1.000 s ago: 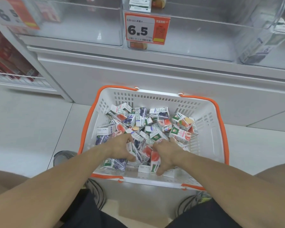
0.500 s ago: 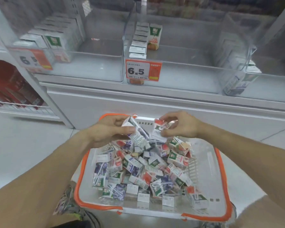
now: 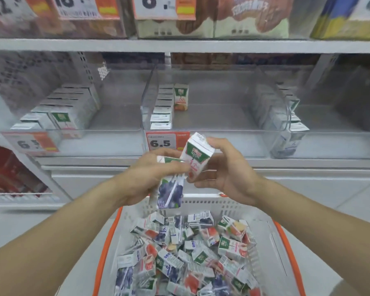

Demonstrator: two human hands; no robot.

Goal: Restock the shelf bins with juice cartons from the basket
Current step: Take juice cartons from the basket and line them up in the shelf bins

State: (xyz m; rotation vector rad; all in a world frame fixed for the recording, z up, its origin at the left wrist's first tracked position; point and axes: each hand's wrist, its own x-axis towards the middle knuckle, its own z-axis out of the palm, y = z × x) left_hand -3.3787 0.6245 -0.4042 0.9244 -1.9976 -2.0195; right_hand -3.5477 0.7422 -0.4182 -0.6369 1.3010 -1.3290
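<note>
Shelf bins (image 3: 201, 133), upper frame: part-filled. Basket (image 3: 286, 253), lower centre: cartons heaped. Left hand (image 3: 150, 180), centre: fingers curled round blueberry carton (image 3: 169, 193). Right hand (image 3: 224, 174): pinches red carton (image 3: 195, 158). Risk: loose, crowded grips could drop one.

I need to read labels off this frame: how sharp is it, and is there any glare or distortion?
Head view: the carton in the right hand is fairly sharp; the price tag reads 6.5. The shelf bins look hazy behind clear plastic, the top-shelf tags are soft, the basket cartons smear, and wide-angle bending curves the edges.
</note>
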